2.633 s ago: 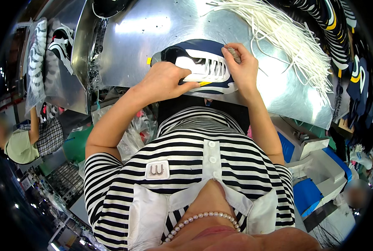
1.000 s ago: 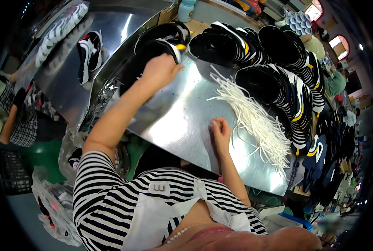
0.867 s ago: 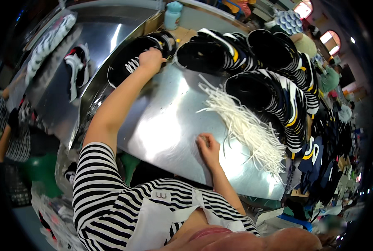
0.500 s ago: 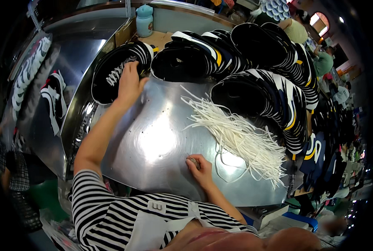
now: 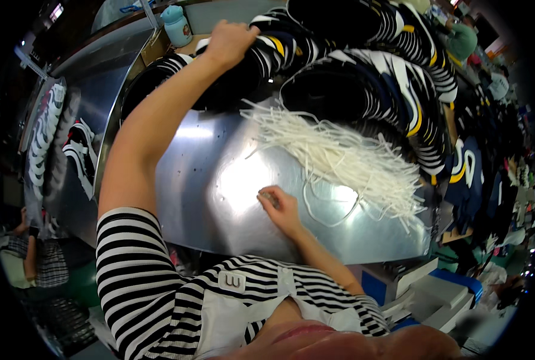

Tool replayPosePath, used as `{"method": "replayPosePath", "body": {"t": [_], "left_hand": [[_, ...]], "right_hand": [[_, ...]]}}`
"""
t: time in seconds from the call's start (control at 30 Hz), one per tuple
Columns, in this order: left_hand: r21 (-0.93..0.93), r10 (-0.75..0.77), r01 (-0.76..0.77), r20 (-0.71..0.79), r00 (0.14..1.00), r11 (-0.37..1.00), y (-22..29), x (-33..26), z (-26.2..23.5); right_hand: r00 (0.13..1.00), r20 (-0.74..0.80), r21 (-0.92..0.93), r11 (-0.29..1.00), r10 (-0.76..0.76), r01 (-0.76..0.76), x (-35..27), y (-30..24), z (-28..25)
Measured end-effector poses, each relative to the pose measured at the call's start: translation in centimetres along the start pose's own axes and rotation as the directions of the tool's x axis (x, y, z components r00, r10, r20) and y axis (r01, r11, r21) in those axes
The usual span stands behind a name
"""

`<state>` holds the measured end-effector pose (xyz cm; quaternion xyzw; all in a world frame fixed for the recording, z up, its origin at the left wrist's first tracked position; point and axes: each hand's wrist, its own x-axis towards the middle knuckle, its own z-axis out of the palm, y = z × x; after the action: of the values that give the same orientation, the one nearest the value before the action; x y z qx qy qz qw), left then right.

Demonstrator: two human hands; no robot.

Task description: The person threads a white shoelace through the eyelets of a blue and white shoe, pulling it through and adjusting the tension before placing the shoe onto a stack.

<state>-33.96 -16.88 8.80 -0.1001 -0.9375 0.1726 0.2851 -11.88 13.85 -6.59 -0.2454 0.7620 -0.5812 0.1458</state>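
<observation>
My left hand [image 5: 228,45] reaches to the back of the metal table, over a stack of black, white and yellow shoe uppers [image 5: 273,51]. Its fingertips are hidden, so a grip on an upper cannot be made out. Under my left forearm lies another stack of uppers [image 5: 150,84], partly covered by the arm. My right hand [image 5: 282,210] hovers low over the table, its fingers curled in a pinch; what sits in them is too small to name. Beyond it spreads a loose bundle of white shoelaces [image 5: 345,162].
More uppers are stacked in a curve [image 5: 399,114] at the right and back. A light blue bottle [image 5: 176,27] stands at the back left. On a side table lie a single upper [image 5: 81,153] and a bagged row of white shoe parts [image 5: 44,135]. People work in the background.
My left hand has left the laced upper at the left and moved right and farther back to the middle stack. My right hand stays curled above the table. The view has shifted.
</observation>
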Motion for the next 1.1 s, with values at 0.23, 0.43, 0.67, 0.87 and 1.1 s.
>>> {"method": "replayPosePath", "body": {"t": [0.23,0.43,0.67,0.87,1.1], "left_hand": [[-0.046,-0.299,0.308,0.136,0.945,0.95,-2.4,-11.6,-14.1],[-0.331,-0.344,0.391,0.194,0.919,0.859,-1.1,-16.5,-18.5],[-0.538,-0.14,0.23,0.203,0.969,0.811,2.4,-13.8,-15.7],[-0.511,-0.073,0.295,0.409,0.91,0.807,6.6,-6.3,-4.8],[-0.147,-0.067,0.076,0.066,0.996,0.986,8.3,-6.7,-1.2]], "right_hand": [[0.993,-0.063,-0.016,0.995,-0.1,0.099,1.5,-1.8,-1.6],[0.888,-0.019,-0.726,0.617,-0.46,0.304,17.7,-0.4,-7.2],[0.934,-0.061,-0.738,0.646,-0.351,0.194,10.5,1.2,-7.8],[0.897,0.058,-0.691,0.631,-0.437,0.353,8.1,1.5,-10.0],[0.925,0.065,-0.671,0.67,-0.374,0.318,8.5,0.8,-9.8]]}}
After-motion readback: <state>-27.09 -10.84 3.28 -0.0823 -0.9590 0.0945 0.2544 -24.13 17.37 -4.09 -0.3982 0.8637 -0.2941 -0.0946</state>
